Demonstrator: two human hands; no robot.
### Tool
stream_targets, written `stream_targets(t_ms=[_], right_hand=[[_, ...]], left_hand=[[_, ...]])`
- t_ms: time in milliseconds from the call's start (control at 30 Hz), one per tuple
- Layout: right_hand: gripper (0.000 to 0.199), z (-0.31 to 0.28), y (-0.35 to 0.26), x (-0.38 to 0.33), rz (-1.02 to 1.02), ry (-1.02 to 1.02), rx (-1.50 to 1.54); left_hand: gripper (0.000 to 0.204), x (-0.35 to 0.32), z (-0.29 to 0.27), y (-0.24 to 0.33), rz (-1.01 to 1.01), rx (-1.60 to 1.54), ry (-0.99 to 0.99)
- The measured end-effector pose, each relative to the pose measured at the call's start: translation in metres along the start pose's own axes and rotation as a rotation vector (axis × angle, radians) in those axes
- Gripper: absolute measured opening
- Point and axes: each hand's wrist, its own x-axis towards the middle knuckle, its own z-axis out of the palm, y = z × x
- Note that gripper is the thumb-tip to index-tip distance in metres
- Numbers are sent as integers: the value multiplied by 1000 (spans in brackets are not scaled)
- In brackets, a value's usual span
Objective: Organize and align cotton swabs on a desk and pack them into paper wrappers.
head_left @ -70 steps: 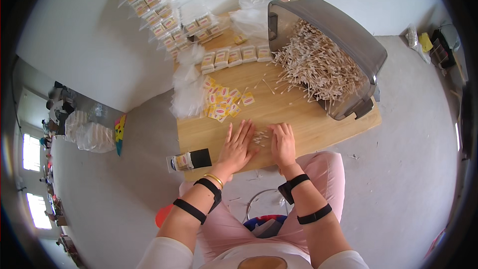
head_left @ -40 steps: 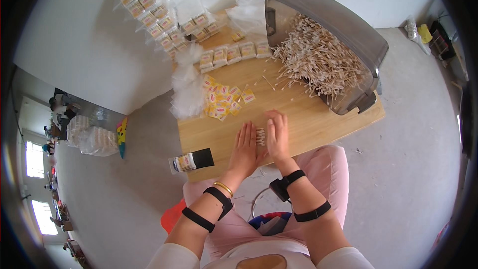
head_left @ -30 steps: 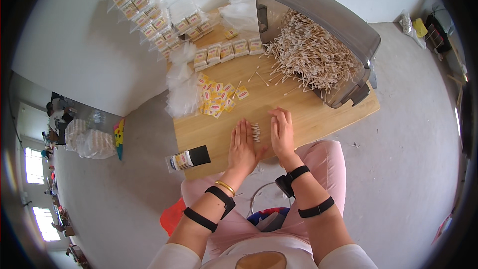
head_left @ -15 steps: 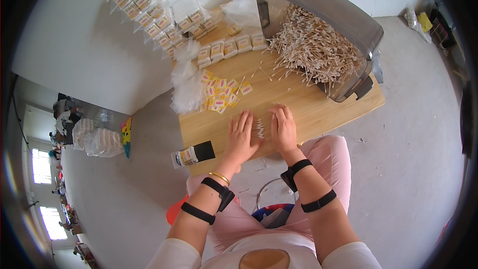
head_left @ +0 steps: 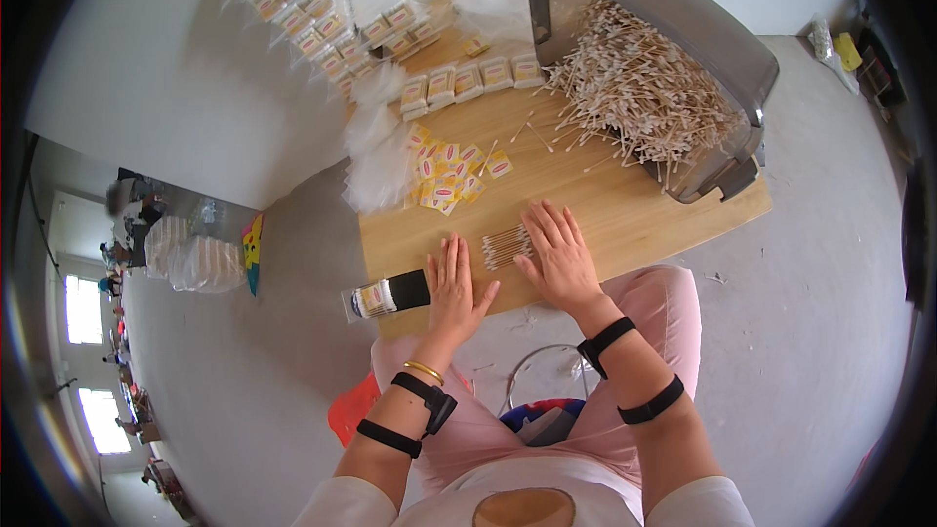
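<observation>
1. Head view, left hand (head_left: 455, 285): palm down on the wooden table (head_left: 625, 215), fingers straight and lying close together, thumb held apart to the right; it grips nothing. Its fingertips sit just left of a small bundle of cotton swabs (head_left: 506, 246).
2. Head view, right hand (head_left: 558, 256): palm down, fingers slightly fanned and flat on the wood, holding nothing. The index finger lies just beside the right end of the bundle; whether it touches cannot be told.
3. Bundle of cotton swabs: a tidy row lying on the table between the two sets of fingers.
4. Left of the left-hand fingers: a dark tool with a pale end (head_left: 390, 295), overhanging the table edge.
5. Beyond the fingertips: yellow sachets (head_left: 447, 174) in a loose cluster, with clear bags (head_left: 376, 164) beside them.
6. Farther beyond the right-hand fingers: a grey bin (head_left: 673, 29) tipped on its side, loose swabs (head_left: 634, 98) spilling out.
7. Far side of the table: rows of packed packets (head_left: 468, 80).
</observation>
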Motion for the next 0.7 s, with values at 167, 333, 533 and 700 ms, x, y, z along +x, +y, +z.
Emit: stream_targets(t_ms=[167,333,533,700], right_hand=[[79,6,-4,-3,-20,-146,-96],[82,31,-16,-7,-76,-242,-293],[81,29,-24,-3,-72,-297,-382],[82,40,-18,-6,-74,-256,-393]], left_hand=[[94,5,8,12,-52,28,-26],[97,9,17,22,-62,40,10],[94,10,23,20,-48,33,64],[95,11,26,19,-45,50,93]])
